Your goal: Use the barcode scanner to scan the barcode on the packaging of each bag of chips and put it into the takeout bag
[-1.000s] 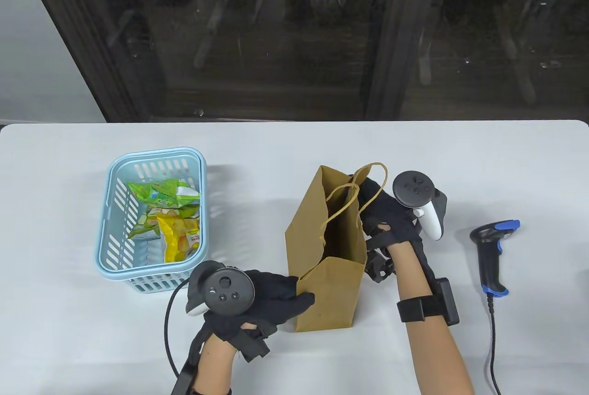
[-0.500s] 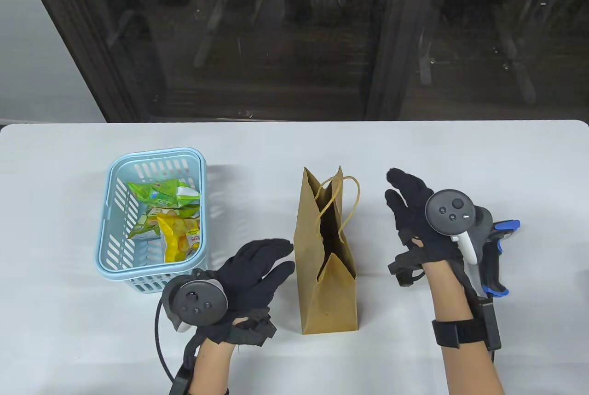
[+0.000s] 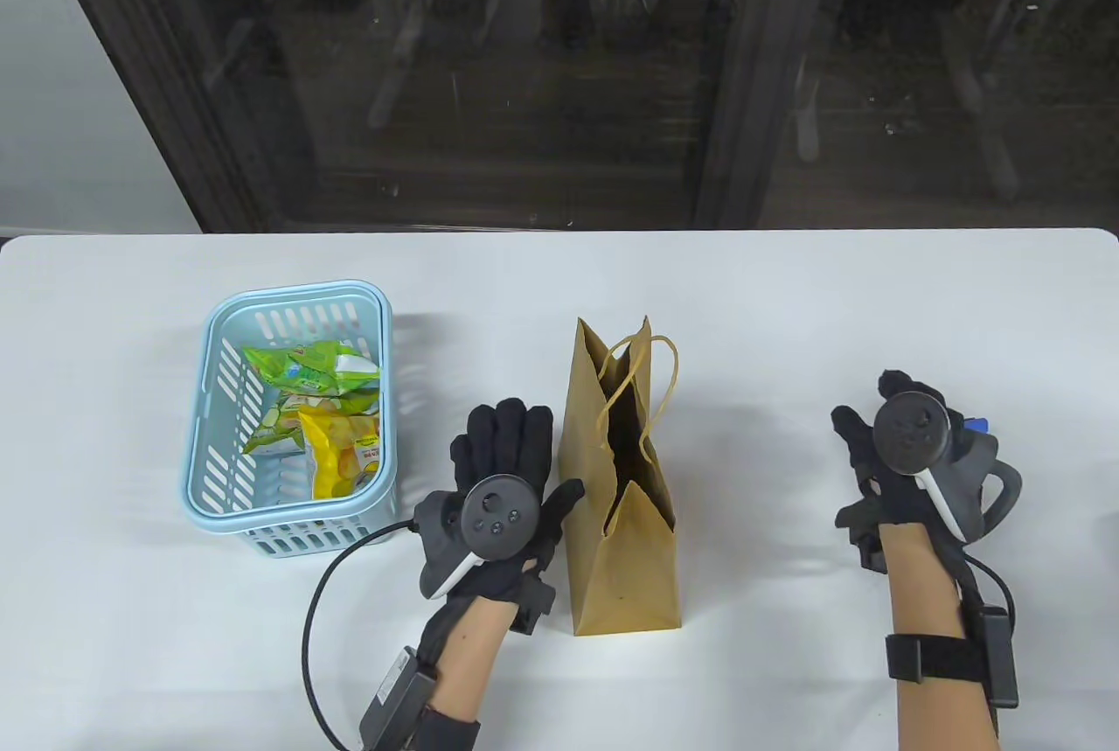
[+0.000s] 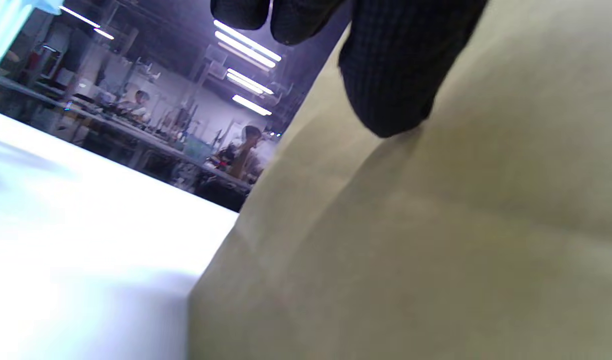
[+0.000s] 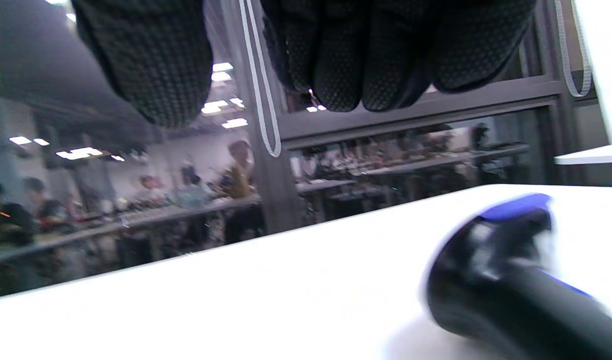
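Observation:
The brown paper takeout bag [image 3: 625, 567] stands upright at mid-table, its mouth narrow and its handles up. My left hand [image 3: 507, 449] lies flat beside the bag's left wall, fingers straight, holding nothing; in the left wrist view a gloved fingertip [image 4: 385, 75] rests against the bag [image 4: 435, 225]. My right hand [image 3: 874, 445] hovers over the black-and-blue barcode scanner [image 3: 977, 426], hiding most of it. In the right wrist view the scanner [image 5: 510, 285] lies on the table below my fingers [image 5: 365, 55], ungripped. Green chip bags [image 3: 306, 366] and a yellow chip bag [image 3: 345, 449] lie in the basket.
The light blue slotted basket [image 3: 284, 296] sits left of the takeout bag, close to my left hand. A black cable [image 3: 310, 629] loops from my left wrist across the near table. A dark window wall runs behind the table's far edge.
Both hands let go of the takeout bag, whose mouth narrowed. My left hand rose beside its left wall. My right hand swung right and settled over the scanner.

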{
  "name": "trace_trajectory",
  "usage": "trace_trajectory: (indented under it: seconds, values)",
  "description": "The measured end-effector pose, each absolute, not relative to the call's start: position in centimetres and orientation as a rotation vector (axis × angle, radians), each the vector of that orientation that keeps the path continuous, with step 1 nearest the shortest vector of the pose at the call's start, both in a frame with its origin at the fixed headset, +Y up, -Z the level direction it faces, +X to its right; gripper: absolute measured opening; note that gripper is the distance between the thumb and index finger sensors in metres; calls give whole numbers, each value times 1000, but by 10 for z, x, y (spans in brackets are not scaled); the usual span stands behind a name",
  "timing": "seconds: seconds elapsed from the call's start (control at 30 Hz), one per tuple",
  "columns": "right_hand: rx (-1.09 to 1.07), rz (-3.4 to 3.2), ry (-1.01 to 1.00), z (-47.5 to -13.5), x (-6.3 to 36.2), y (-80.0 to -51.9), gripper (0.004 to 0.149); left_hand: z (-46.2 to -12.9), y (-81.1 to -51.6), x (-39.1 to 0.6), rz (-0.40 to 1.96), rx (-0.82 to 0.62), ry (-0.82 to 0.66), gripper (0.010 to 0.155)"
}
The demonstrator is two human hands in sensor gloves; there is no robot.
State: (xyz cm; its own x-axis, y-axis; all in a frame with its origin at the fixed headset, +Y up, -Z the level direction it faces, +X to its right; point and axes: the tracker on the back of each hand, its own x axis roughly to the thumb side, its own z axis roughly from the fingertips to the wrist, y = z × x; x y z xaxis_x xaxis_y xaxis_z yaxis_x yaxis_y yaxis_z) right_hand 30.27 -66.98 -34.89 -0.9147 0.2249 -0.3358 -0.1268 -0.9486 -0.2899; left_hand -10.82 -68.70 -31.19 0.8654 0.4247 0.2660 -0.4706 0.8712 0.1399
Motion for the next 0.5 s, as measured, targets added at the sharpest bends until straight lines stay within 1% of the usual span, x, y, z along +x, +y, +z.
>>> trace_trajectory:
  seconds: [0.1,0.17,0.3,0.37,0.43,0.5]
  values:
    - [-650,2891,-318,-352,319,-692,72,-317,-694,-110,460,176,-224,83]
    - [-741,2921,-181,-355,329,-707,77,-320,-698,-111,467,157,-218,83]
    - [-904,2934,-66,-357,343,-729,84,-321,-700,-113,459,152,-210,84]
    - [-957,2948,-71,-358,344,-733,87,-322,-701,-113,471,155,-209,84]
    - [-1004,2943,15,-360,346,-738,88,-322,-701,-114,470,154,-208,84]
    - [-1001,2891,94,-362,349,-747,85,-321,-701,-113,468,150,-208,85]
